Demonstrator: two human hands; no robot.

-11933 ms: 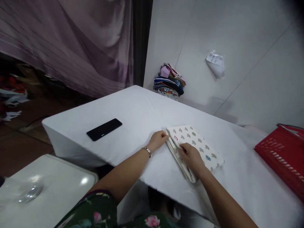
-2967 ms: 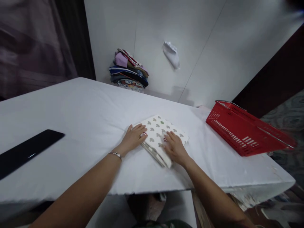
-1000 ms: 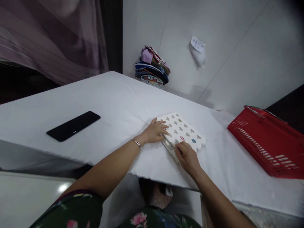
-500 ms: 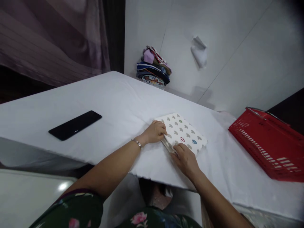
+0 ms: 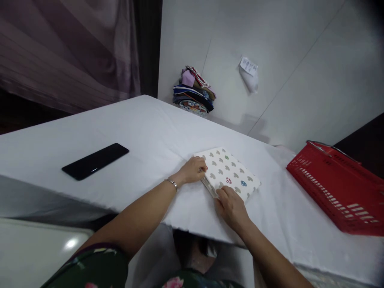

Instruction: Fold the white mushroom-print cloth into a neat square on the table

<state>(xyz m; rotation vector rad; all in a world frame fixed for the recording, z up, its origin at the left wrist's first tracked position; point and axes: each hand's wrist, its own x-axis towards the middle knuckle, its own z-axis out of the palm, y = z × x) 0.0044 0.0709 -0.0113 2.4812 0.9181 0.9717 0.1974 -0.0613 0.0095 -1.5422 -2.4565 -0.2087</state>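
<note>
A folded white cloth (image 5: pixel 231 170) printed with grey mushroom shapes, plus a few green, red and blue ones, lies on the white-covered table (image 5: pixel 144 136). At its near left corner, my left hand (image 5: pixel 194 169) pinches the edge with closed fingers. Farther along the same near edge, my right hand (image 5: pixel 230 205) grips the other corner between thumb and fingers. Between the two hands the folded layers show along the edge. The cloth's far side rests flat on the table, touched by neither hand.
A black phone (image 5: pixel 96 161) lies on the table to the left. At the right stands a red plastic basket (image 5: pixel 333 186) with a metal handle. Beyond the table, a stack of folded clothes (image 5: pixel 193 94) and a crumpled white paper (image 5: pixel 249 74) with writing are on the floor.
Both hands keep hold of the cloth's near edge, with only a slight shift. The whole view has moved a little, and writing on the floor paper now shows.
</note>
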